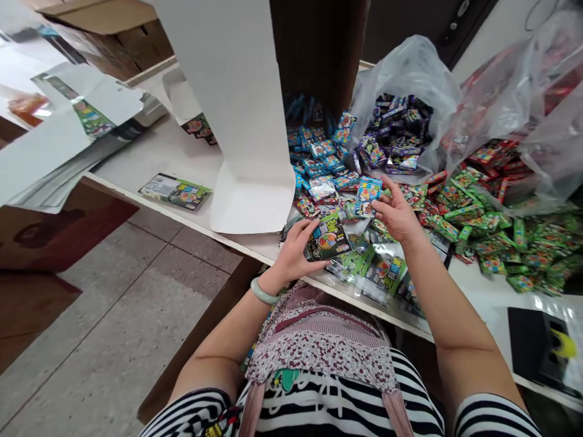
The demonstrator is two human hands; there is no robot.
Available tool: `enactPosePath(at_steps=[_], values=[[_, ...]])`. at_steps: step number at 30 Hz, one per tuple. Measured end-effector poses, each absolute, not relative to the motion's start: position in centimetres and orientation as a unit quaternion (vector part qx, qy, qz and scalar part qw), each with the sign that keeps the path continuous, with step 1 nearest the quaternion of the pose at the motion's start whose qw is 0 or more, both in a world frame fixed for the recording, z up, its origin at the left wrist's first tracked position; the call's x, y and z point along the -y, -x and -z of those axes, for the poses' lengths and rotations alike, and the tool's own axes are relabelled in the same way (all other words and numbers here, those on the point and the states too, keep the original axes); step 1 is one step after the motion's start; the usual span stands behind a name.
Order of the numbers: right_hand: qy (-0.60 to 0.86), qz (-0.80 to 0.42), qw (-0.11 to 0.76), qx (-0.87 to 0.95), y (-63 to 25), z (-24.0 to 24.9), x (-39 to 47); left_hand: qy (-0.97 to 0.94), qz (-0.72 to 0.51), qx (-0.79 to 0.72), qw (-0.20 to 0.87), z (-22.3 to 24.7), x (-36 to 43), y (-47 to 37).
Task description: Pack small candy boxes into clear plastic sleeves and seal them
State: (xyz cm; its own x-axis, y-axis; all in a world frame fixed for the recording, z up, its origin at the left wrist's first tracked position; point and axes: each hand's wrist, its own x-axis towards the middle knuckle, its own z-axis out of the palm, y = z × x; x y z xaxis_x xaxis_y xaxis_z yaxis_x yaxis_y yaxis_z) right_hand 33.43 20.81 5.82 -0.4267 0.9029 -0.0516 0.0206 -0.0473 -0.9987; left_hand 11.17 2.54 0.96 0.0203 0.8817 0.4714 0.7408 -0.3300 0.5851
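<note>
My left hand (298,250), with a pale bangle on its wrist, holds a black and green package (328,238) near the table's front edge. Between the thumb and fingers of my right hand (395,212) is a small blue packet (368,195), held upright just right of and above the package. More black and green packages (382,273) lie under and beside my hands. Behind them spreads a pile of blue packets (323,152). Green packets (496,237) are heaped to the right of my right hand.
A tall white open carton (252,194) stands left of my hands. Purple packets (401,133) fill a clear plastic bag (421,67); red packets (496,155) lie farther right. One flat package (175,191) rests on the left. A black object (537,346) sits at the right front.
</note>
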Motion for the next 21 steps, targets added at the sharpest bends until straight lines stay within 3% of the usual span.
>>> enactPosePath(at_steps=[14,21], values=[[0.421,-0.444,0.416,0.673,-40.5,-6.9,-12.4,-0.766,-0.327,-0.545,0.096,-1.3,-4.2,-15.1],[0.437,-0.444,0.339,0.705,-41.2,-6.6,-12.4,-0.77,-0.302,-0.556,0.083,-1.0,-3.9,-14.7]])
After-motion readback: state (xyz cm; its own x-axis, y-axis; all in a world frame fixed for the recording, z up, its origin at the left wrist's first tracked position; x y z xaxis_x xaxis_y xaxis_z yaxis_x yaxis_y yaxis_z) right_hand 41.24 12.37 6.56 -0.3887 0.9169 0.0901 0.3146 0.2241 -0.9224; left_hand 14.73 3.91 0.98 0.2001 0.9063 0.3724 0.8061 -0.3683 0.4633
